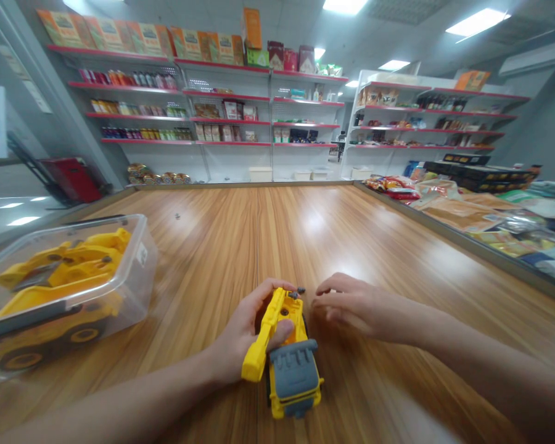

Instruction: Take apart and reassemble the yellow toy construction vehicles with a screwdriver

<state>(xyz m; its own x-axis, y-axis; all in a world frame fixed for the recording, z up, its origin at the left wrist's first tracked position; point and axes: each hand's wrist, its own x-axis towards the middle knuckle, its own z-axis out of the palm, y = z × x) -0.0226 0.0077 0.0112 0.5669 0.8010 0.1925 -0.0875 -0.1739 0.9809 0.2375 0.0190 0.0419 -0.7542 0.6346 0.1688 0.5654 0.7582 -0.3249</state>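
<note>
A yellow toy construction truck [290, 364] with a grey cab stands on the wooden table [240, 246] near its front edge. My left hand [245, 330] is wrapped round the truck's left side, thumb on its yellow arm. My right hand [351, 305] hovers just right of the truck's front end, fingers curled loosely and slightly apart, holding nothing that I can see. A small dark screw-like piece [300, 290] sits at the truck's far tip, close to my right fingertips.
A clear plastic box [120, 271] at the left holds a larger yellow toy vehicle [60, 277]. A tiny dark piece [177, 216] lies farther out on the table. Packaged goods [472, 216] fill a counter on the right. Store shelves [222, 117] line the back wall.
</note>
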